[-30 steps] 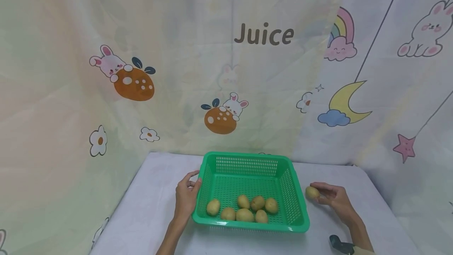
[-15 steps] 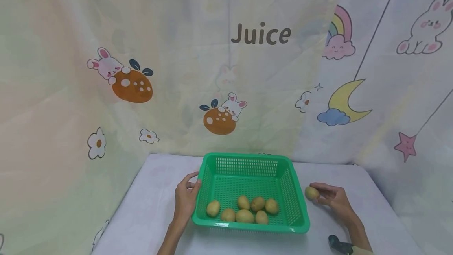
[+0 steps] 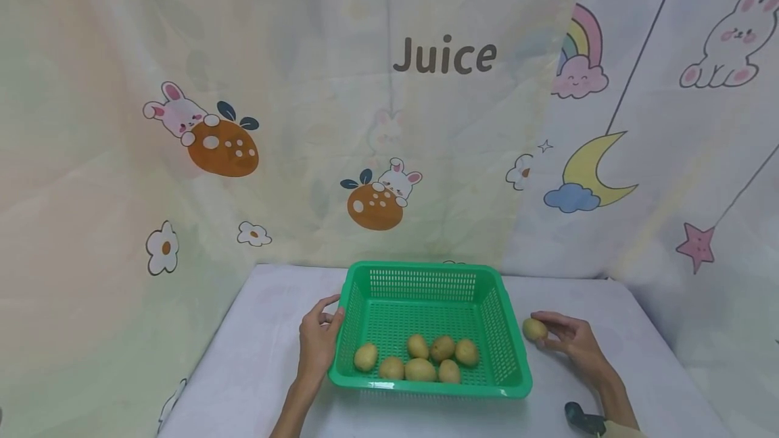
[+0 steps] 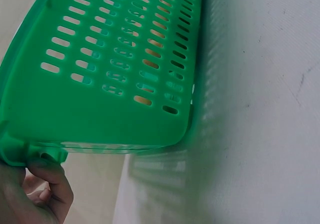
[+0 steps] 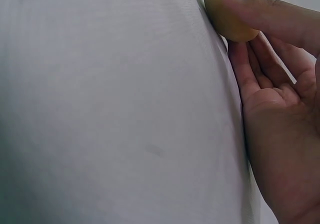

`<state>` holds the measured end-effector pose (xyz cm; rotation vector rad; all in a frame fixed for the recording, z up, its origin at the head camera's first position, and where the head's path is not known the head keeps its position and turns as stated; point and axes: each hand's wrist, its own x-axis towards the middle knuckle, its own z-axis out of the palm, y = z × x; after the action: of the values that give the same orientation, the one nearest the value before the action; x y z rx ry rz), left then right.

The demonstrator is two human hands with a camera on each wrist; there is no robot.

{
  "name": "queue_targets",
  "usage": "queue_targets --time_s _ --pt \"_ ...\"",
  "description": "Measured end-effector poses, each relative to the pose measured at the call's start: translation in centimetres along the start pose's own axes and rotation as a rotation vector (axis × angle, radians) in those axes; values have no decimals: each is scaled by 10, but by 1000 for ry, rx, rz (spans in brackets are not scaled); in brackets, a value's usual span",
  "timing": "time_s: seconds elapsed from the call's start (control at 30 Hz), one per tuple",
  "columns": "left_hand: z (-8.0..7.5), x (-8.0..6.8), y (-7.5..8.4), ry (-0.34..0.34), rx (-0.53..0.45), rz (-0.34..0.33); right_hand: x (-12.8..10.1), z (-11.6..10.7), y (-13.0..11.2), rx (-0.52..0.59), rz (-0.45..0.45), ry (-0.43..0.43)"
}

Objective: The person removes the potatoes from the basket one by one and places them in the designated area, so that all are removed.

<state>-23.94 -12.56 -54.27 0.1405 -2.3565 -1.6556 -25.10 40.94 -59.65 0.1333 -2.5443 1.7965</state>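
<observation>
A green plastic basket [image 3: 426, 284] with slotted walls stands on the white-covered table. Several potatoes [image 3: 420, 370] lie in its near half. My left hand [image 3: 318, 343] grips the basket's rim at the left side. Seen from the left wrist, the fingers of that hand [image 4: 47, 189] curl at the rim beside the basket's wall [image 4: 100, 119]. To the right of the basket, my right hand [image 3: 575, 340] holds a single potato [image 3: 534, 329] between thumb and fingers. In the right wrist view, the thumb lies over this potato [image 5: 225, 21], low at the white cloth.
The white table [image 3: 268, 330] extends on both sides of the basket. A printed curtain [image 3: 450, 127] with rabbits and the word "Juice" hangs right behind it. A dark device [image 3: 583, 418] is strapped at the right wrist, by a pale sleeve.
</observation>
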Motion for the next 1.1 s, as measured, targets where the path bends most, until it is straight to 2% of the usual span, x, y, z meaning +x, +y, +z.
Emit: queue_targets --time_s 0.37,0.7,1.1 --pt "-1 0 1 -1 1 -1 0 0 -2 -10 24 -2" --pt "-3 2 1 1 -7 -9 2 3 -8 -94 25 9" --pt "0 0 1 2 -16 -20 -3 3 -2 11 93 37"
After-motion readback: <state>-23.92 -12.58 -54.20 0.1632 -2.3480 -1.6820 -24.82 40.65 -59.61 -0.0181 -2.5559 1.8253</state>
